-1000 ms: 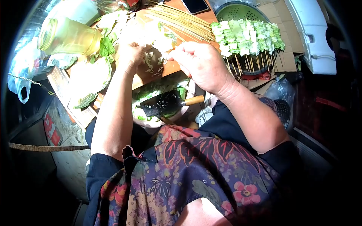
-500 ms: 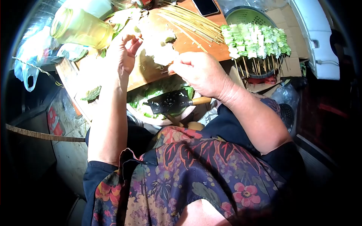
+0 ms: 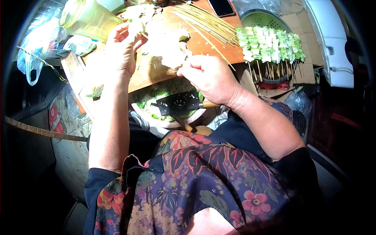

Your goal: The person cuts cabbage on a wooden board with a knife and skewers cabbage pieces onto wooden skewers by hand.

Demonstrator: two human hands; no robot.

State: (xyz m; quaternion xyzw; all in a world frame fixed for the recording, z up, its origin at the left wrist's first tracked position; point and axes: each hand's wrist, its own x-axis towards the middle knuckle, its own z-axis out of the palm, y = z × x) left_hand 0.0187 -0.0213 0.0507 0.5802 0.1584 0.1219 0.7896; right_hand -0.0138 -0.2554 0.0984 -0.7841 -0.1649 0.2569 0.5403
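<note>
My left hand (image 3: 124,47) is raised over the wooden board (image 3: 147,78), its fingers closed on a pale green leaf piece (image 3: 137,26). A short bit of thin stick shows beside those fingertips. Lower and to the right, my right hand (image 3: 211,78) is pinched closed, apparently on the skewer; glare washes out most of the span between the hands. White leaf pieces (image 3: 174,56) lie on the board between them. A bundle of bamboo skewers (image 3: 207,23) rests at the board's back right. Beyond it, several loaded leaf skewers (image 3: 270,45) lie side by side across a green colander (image 3: 266,17).
A cleaver (image 3: 178,103) lies across a basin (image 3: 137,111) of leaves below the board. A yellowish jar (image 3: 88,19) stands at the back left, near a plastic bag (image 3: 33,51). At the back is a phone (image 3: 221,7); a white foam box (image 3: 329,43) stands at right.
My left hand has moved slightly left and now has a leaf piece in its fingers. The right hand stays nearly in place. The view has shifted a little.
</note>
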